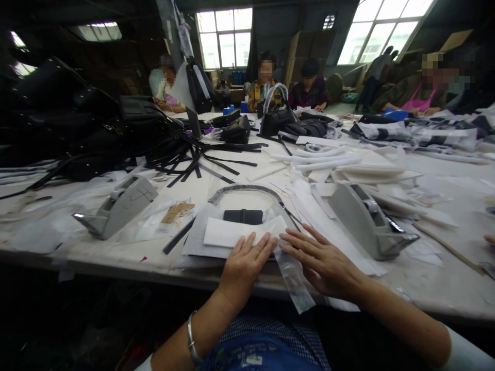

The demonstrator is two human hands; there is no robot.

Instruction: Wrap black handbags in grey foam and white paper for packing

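My left hand lies with fingers outstretched on a folded white foam sheet. The sheet rests on a handbag lying on the table, of which a dark strap tab and a plastic-wrapped handle show; white wrapping covers most of the rest. My right hand is flat with fingers extended, at the right end of the foam sheet, its fingertips close to the left hand's. Beneath it a clear plastic strip hangs over the table edge. Neither hand grips anything that I can see.
Grey tape dispensers stand at left and right. Black straps and a pile of black bags lie at the left. White paper and foam are heaped at the right. Several people work across the table.
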